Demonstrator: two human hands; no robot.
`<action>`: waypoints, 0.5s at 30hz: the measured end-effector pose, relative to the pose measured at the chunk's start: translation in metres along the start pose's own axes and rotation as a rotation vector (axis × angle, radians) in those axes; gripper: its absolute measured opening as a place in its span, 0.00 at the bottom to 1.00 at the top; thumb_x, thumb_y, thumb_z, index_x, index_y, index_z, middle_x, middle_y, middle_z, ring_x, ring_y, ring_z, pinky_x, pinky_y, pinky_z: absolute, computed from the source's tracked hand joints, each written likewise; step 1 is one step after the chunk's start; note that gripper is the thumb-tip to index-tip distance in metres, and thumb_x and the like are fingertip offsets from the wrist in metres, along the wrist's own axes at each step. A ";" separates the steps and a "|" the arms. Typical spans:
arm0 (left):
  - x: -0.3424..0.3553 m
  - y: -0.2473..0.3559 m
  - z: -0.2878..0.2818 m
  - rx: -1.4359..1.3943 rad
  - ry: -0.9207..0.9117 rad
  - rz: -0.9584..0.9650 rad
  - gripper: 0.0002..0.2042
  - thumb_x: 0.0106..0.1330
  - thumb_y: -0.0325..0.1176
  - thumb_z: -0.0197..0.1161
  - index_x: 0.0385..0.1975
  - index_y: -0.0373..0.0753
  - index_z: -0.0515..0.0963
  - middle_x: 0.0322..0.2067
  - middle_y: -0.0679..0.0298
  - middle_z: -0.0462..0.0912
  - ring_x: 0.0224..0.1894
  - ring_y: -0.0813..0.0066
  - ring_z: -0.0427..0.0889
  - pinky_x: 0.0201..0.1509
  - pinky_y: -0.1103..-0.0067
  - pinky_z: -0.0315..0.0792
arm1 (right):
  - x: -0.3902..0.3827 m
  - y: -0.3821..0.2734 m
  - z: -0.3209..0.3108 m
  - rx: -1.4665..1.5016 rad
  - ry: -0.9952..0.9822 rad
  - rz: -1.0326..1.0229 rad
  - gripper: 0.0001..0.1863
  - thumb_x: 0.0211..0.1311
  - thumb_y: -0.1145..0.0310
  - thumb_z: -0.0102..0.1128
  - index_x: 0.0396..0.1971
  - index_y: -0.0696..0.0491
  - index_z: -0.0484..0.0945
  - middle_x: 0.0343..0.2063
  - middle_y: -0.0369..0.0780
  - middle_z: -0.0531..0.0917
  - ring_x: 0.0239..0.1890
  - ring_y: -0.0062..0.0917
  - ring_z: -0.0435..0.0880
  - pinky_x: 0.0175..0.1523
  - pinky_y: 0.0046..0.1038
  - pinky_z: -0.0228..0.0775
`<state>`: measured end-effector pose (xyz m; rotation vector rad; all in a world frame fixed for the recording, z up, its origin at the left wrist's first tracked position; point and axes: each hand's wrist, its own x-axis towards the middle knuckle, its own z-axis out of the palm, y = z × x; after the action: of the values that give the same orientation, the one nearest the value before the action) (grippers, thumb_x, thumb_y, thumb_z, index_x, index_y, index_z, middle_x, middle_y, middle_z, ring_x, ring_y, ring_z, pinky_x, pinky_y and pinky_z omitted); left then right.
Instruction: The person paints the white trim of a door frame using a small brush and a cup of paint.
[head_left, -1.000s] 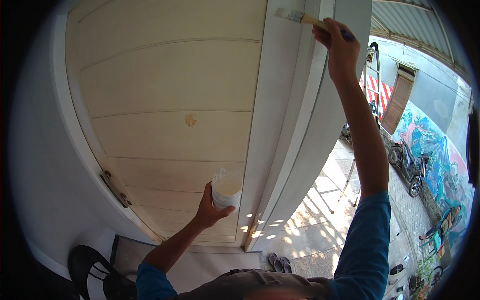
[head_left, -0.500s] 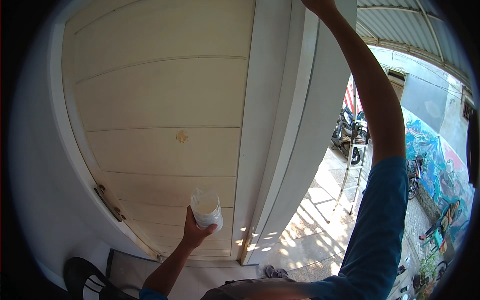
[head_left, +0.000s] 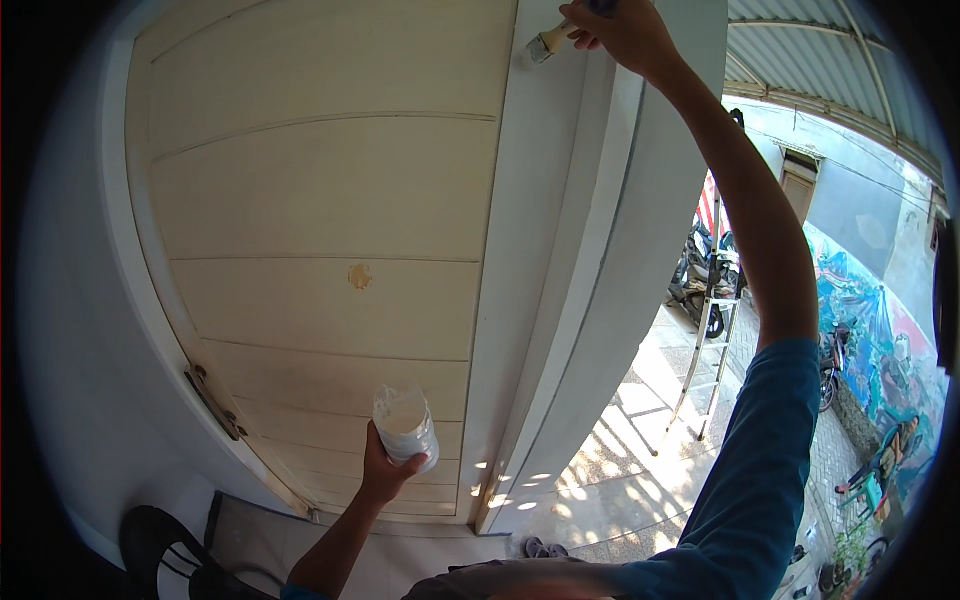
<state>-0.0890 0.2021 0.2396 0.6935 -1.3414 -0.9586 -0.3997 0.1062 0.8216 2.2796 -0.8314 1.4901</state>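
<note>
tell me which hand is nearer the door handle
Left. The left hand, holding a cup, is just right of the door handle; the right hand is far above it.

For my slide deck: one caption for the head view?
Right hand brushes a door; left hand holds a paint cup.

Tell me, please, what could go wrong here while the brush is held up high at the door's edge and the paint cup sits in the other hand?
The right hand holds the paintbrush overhead against the cream door, so paint could drip down the arm or onto the tiled floor. The left hand holds the open paint cup low and out of the line of sight; it might tilt and spill. Sandals lying near the threshold could cause a trip.
</note>
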 end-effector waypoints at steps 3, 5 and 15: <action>0.006 -0.007 0.009 -0.017 -0.020 -0.028 0.43 0.52 0.32 0.78 0.66 0.38 0.58 0.57 0.56 0.72 0.60 0.64 0.76 0.64 0.66 0.73 | 0.038 0.000 -0.025 -0.078 -0.077 0.031 0.14 0.66 0.66 0.68 0.26 0.61 0.83 0.23 0.40 0.87 0.23 0.22 0.86 0.30 0.26 0.79; 0.007 -0.010 0.011 -0.021 -0.011 -0.031 0.43 0.52 0.32 0.79 0.66 0.38 0.58 0.57 0.56 0.72 0.60 0.64 0.76 0.65 0.66 0.73 | 0.073 -0.006 -0.031 -0.229 0.020 0.008 0.15 0.66 0.65 0.68 0.25 0.62 0.83 0.24 0.41 0.87 0.23 0.21 0.86 0.29 0.26 0.78; -0.001 -0.011 0.009 0.014 0.069 -0.023 0.43 0.52 0.33 0.79 0.65 0.38 0.58 0.58 0.56 0.72 0.60 0.64 0.76 0.64 0.65 0.73 | 0.012 -0.029 0.003 -0.662 -0.302 -0.684 0.09 0.67 0.69 0.65 0.36 0.61 0.84 0.35 0.47 0.88 0.38 0.41 0.88 0.46 0.36 0.80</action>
<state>-0.0996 0.1983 0.2309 0.7478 -1.2835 -0.9359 -0.3768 0.1240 0.8328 1.9727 -0.4329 0.4818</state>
